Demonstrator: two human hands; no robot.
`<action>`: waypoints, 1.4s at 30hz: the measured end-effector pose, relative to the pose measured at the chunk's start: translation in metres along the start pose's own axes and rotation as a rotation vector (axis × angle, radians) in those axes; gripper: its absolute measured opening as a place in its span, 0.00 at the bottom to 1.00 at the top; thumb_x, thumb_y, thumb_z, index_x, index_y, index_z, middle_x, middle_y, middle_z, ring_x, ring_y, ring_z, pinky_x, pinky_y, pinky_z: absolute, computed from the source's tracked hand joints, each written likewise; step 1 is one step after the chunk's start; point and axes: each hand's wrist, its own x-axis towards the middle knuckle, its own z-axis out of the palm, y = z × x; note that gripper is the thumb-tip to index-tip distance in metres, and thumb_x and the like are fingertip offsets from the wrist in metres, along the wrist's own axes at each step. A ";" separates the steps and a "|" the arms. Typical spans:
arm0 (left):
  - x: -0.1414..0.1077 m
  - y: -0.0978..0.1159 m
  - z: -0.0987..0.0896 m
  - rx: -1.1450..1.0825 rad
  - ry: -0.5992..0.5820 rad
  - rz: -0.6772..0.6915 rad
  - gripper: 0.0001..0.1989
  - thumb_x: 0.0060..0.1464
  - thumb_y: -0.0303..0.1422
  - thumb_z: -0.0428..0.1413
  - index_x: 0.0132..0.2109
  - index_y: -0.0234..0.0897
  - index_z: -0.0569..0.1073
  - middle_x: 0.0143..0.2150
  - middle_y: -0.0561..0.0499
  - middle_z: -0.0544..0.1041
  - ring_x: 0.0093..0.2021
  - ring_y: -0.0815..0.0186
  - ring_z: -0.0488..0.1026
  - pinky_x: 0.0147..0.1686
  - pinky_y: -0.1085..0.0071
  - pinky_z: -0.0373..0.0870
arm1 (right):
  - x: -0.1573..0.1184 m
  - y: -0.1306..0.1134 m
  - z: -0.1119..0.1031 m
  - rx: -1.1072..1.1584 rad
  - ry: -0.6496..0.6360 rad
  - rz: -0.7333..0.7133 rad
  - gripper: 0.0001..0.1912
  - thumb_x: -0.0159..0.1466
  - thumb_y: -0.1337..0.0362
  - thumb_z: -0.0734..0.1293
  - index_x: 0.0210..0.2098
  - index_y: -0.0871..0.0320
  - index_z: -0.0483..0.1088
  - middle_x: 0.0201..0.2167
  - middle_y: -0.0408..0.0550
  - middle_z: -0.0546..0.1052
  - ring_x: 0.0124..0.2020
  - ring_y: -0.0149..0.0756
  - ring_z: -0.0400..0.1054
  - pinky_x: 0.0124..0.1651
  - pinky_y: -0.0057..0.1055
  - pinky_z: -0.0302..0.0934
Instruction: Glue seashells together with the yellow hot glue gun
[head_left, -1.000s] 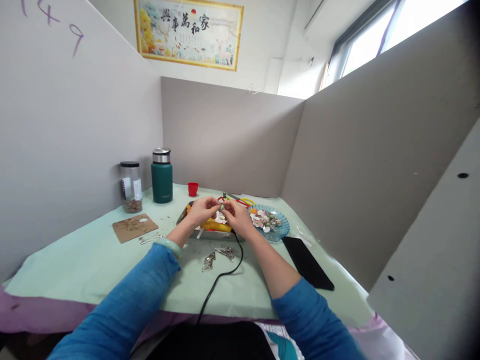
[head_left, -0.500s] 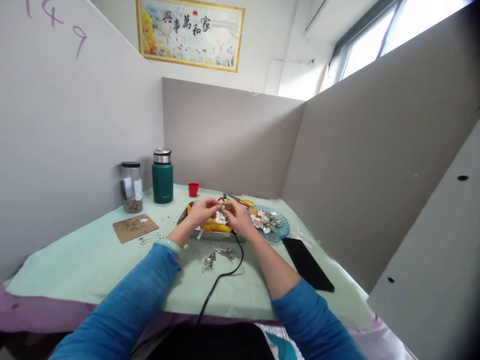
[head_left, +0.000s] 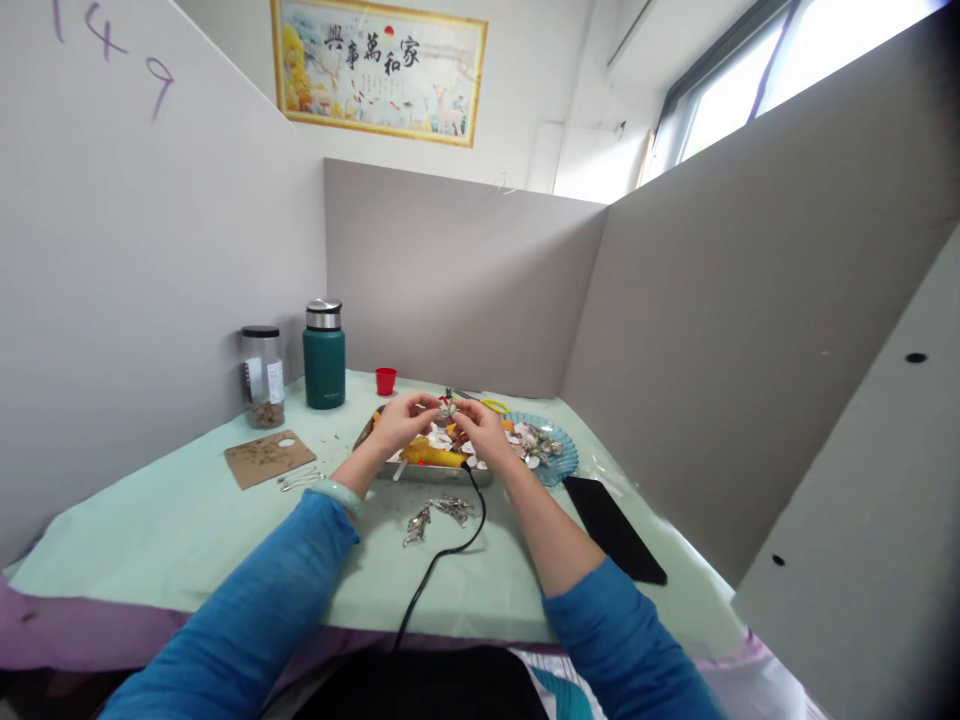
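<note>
Between my fingertips is a small whitish-green ornament (head_left: 448,408), too small to make out in detail. My left hand (head_left: 405,421) pinches it from one side and my right hand (head_left: 482,427) from the other. Both hands are raised over a metal tray (head_left: 375,462) that holds white pieces and a yellow glue gun (head_left: 431,456). The gun's black cord (head_left: 442,553) runs toward me across the table. Several metal clips (head_left: 439,515) lie in front of the tray. To the right, a blue scalloped plate (head_left: 568,452) bears a pile of small white and pinkish pieces, partly behind my right hand.
At the back left stand a green flask (head_left: 324,360), a clear jar (head_left: 262,385) and a red cup (head_left: 385,381). A brown card (head_left: 268,460) lies at left, a black phone-like slab (head_left: 615,530) at right. Yellow-handled pliers (head_left: 496,406) lie behind. Grey partitions (head_left: 465,280) enclose the table.
My hands have drawn slightly apart around the ornament, so more of it shows. The right hand's fingers have straightened a little, and more of the glue gun and tray is visible.
</note>
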 end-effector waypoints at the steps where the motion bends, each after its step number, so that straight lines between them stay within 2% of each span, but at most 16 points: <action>1: 0.000 0.000 0.000 -0.008 -0.015 0.001 0.16 0.44 0.41 0.60 0.37 0.34 0.72 0.25 0.53 0.73 0.22 0.70 0.69 0.23 0.74 0.66 | 0.000 0.000 0.000 0.010 -0.013 0.004 0.19 0.54 0.57 0.66 0.42 0.59 0.67 0.29 0.44 0.73 0.22 0.26 0.65 0.22 0.24 0.64; 6: -0.001 0.001 0.002 -0.065 -0.100 -0.008 0.20 0.40 0.41 0.62 0.39 0.33 0.71 0.25 0.53 0.72 0.22 0.70 0.69 0.25 0.73 0.67 | -0.003 -0.004 0.000 0.071 -0.059 0.038 0.18 0.53 0.57 0.67 0.42 0.58 0.69 0.27 0.43 0.73 0.22 0.25 0.65 0.23 0.23 0.64; 12: 0.000 -0.001 0.003 -0.105 -0.099 -0.014 0.19 0.40 0.40 0.63 0.39 0.33 0.71 0.29 0.52 0.74 0.22 0.71 0.69 0.25 0.73 0.67 | -0.005 -0.006 0.001 0.122 -0.105 0.092 0.19 0.53 0.57 0.68 0.42 0.59 0.70 0.30 0.45 0.74 0.23 0.25 0.65 0.24 0.23 0.64; 15: 0.000 -0.002 0.003 -0.130 -0.104 -0.030 0.19 0.41 0.41 0.62 0.39 0.33 0.71 0.30 0.51 0.74 0.22 0.72 0.69 0.25 0.73 0.68 | -0.005 -0.006 0.001 0.098 -0.074 0.105 0.18 0.52 0.57 0.68 0.40 0.60 0.69 0.29 0.45 0.74 0.22 0.25 0.64 0.23 0.23 0.64; 27: 0.000 -0.004 0.003 -0.142 -0.099 -0.026 0.19 0.40 0.40 0.63 0.37 0.33 0.71 0.26 0.53 0.73 0.21 0.71 0.69 0.24 0.73 0.67 | -0.002 -0.002 0.003 0.005 0.010 0.002 0.18 0.51 0.58 0.69 0.39 0.60 0.68 0.23 0.40 0.70 0.21 0.26 0.64 0.21 0.24 0.64; 32: 0.000 -0.005 0.003 -0.117 -0.103 -0.031 0.18 0.41 0.40 0.61 0.37 0.33 0.71 0.23 0.55 0.71 0.21 0.71 0.69 0.24 0.73 0.66 | -0.002 0.001 0.003 -0.028 0.000 -0.031 0.18 0.52 0.58 0.68 0.40 0.60 0.68 0.24 0.41 0.70 0.22 0.27 0.65 0.21 0.24 0.64; 42: 0.000 -0.003 0.004 -0.112 -0.084 -0.032 0.17 0.39 0.40 0.62 0.35 0.34 0.70 0.24 0.54 0.71 0.20 0.71 0.68 0.23 0.73 0.66 | -0.003 0.002 0.002 -0.121 0.004 -0.065 0.16 0.54 0.58 0.67 0.40 0.59 0.68 0.25 0.41 0.70 0.22 0.28 0.66 0.21 0.24 0.63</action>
